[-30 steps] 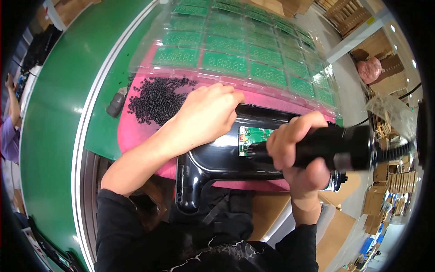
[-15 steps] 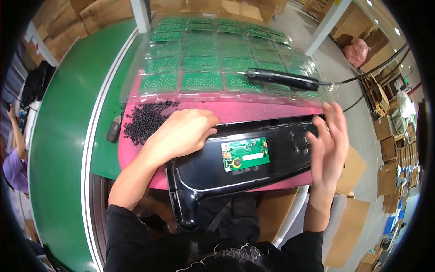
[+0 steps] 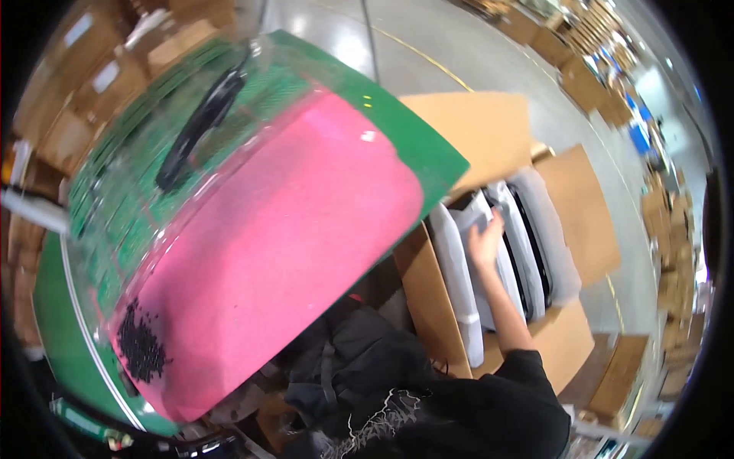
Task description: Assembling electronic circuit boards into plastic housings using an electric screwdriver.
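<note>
Now | right hand (image 3: 486, 243) flat on wrapped panels (image 3: 489, 260) in carton (image 3: 589, 222) | left hand hidden

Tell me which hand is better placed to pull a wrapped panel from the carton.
Right, I'd judge. The right hand already rests on the white-wrapped panels standing in the open cardboard carton beside the pink mat. The left hand is out of view.

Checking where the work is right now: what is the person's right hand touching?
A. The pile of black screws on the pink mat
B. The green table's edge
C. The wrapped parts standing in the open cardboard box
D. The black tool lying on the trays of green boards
C: the right hand rests on the wrapped parts in the box, far from the pink mat; the left hand is out of view.
</note>
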Action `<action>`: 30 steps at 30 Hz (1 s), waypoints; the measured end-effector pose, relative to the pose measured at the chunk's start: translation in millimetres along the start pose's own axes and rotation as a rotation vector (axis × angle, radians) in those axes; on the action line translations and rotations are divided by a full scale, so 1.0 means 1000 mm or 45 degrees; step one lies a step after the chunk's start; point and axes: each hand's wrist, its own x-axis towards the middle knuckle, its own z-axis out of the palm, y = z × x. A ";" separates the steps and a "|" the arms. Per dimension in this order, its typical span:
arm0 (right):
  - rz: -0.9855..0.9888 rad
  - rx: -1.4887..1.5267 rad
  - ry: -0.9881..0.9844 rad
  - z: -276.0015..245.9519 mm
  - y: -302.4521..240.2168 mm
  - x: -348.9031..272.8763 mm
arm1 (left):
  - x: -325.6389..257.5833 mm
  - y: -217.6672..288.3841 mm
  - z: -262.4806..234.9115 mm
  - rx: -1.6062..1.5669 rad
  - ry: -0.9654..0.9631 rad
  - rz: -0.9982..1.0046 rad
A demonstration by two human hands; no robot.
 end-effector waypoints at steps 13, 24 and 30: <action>1.017 0.309 -0.700 0.039 0.118 -0.103 | 0.019 -0.034 -0.020 -1.558 0.176 -1.325; 0.691 0.733 -0.890 0.003 -0.034 -0.099 | 0.033 -0.207 0.017 -1.191 0.266 -1.245; 1.238 0.821 -1.269 0.004 -0.005 -0.120 | 0.027 -0.127 0.061 -1.130 0.354 -0.953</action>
